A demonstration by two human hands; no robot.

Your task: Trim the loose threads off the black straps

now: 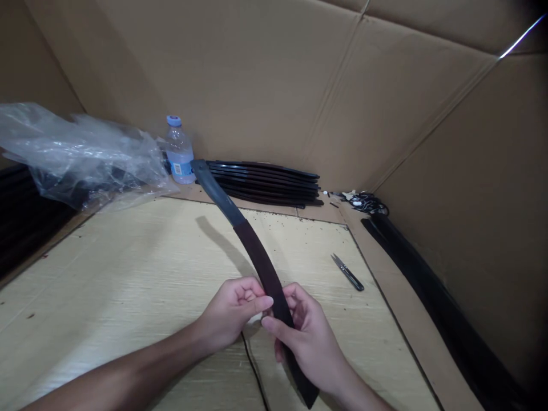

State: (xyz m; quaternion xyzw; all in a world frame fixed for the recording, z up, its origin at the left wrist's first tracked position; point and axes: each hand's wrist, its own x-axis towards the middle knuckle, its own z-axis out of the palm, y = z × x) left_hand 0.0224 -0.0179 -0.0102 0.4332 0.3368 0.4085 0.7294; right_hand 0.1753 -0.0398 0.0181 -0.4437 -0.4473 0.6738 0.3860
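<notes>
A long, curved dark strip [259,251] slants across the middle of the head view, its far end raised off the table. That far end is bare and grey-black; a dark brown covering wraps the middle, and the near end is black. My left hand [235,311] is closed, thumb and finger pinching at the strip's left edge. Lower down, my right hand [310,337] grips the strip, fingers behind it and thumb across the front. A thin black cord [253,365] hangs below my left hand; its upper end is hidden at my fingers.
Thread snips [347,273] lie on the pale tabletop [128,274] to the right. At the back are stacked dark strips [265,182], a water bottle [180,151] and clear plastic film [94,154]. Tangled cords [366,202] and long black pieces [428,285] lie by the right cardboard wall.
</notes>
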